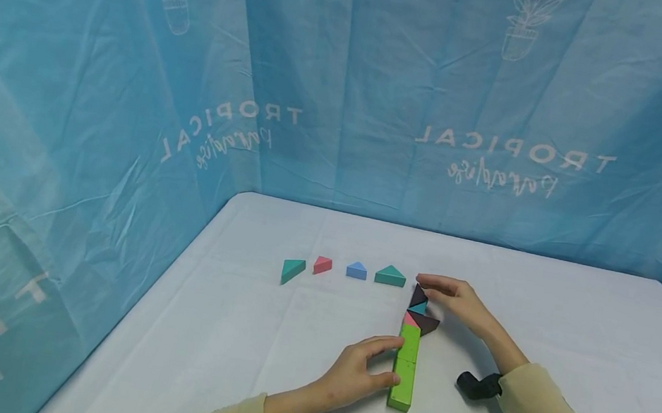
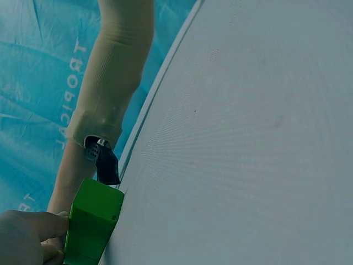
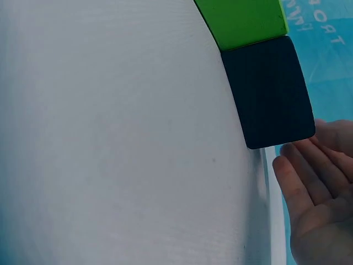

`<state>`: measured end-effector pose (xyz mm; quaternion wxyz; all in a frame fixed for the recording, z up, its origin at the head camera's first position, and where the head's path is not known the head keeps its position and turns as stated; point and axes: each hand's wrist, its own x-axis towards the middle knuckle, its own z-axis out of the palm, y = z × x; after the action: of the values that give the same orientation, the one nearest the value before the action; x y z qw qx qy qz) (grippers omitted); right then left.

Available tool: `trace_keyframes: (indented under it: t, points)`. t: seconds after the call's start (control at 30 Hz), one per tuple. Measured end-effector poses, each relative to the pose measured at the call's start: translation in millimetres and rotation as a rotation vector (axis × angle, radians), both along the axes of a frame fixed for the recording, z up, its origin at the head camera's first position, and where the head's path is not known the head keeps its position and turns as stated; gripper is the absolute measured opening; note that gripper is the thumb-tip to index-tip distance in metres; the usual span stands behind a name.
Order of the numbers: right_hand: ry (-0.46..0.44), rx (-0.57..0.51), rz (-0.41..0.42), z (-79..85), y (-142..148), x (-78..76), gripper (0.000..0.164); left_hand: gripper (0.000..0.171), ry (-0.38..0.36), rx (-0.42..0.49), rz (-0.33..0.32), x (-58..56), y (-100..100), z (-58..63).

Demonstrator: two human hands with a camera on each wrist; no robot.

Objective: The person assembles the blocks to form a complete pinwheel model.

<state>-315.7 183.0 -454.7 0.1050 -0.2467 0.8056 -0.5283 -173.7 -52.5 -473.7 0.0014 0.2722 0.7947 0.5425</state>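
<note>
A row of blocks lies on the white table, running away from the person. At its near end are two green blocks (image 1: 403,383); beyond them come a pink triangle (image 1: 410,319), a large dark triangle (image 1: 425,323), a small blue triangle (image 1: 418,307) and a smaller dark triangle (image 1: 418,296) at the far end. My left hand (image 1: 347,373) rests its thumb and fingertips along the left side of the green blocks, fingers extended. My right hand (image 1: 461,303) reaches round the far dark triangle, thumb at its right side and straight fingers just past its tip.
Left of the row's far end stand a green triangle (image 1: 390,277), a light blue triangle (image 1: 356,271), a red block (image 1: 323,265) and another green triangle (image 1: 293,270). A blue printed curtain (image 1: 350,81) hangs behind the table (image 1: 576,329) and along its left.
</note>
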Motion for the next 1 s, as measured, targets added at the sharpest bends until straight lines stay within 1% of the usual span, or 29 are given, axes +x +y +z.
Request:
trace_keyframes:
  t: [0.23, 0.53, 0.6, 0.7, 0.77, 0.83, 0.9, 1.0]
  points:
    - [0.035, 0.023, 0.014, -2.8, 0.1, -2.3, 0.039, 0.052, -0.011, -0.007, -0.003, -0.1, 0.3, 1.1]
    - [0.053, 0.048, 0.001, -5.5, -1.5, -0.4, 0.04, 0.052, -0.002, -0.002, -0.005, -0.3, 0.4, 0.5]
    - [0.05, 0.036, -0.009, -4.0, -2.3, 0.6, 0.041, 0.052, 0.003, -0.006, -0.005, -0.3, 0.4, 0.3]
    - [0.021, -0.006, -0.059, 1.6, -2.8, 3.7, 0.043, 0.052, 0.009, -0.012, -0.002, -0.7, 0.6, 0.1]
    - [0.001, -0.033, -0.084, 7.8, -2.4, 8.5, 0.047, 0.052, 0.013, -0.016, 0.001, -0.8, 0.6, -0.4]
    - [-0.012, -0.044, -0.096, 15.5, -2.4, 17.2, 0.051, 0.052, 0.006, -0.015, 0.001, -0.8, 0.6, -0.6]
    - [-0.017, -0.046, -0.091, 23.6, -3.3, 29.5, 0.053, 0.052, -0.003, -0.012, -0.001, -0.7, 0.6, -0.8]
    - [-0.034, -0.077, -0.056, 35.0, -7.1, 52.9, 0.052, 0.052, 0.002, -0.008, 0.001, -0.9, 0.0, -1.2]
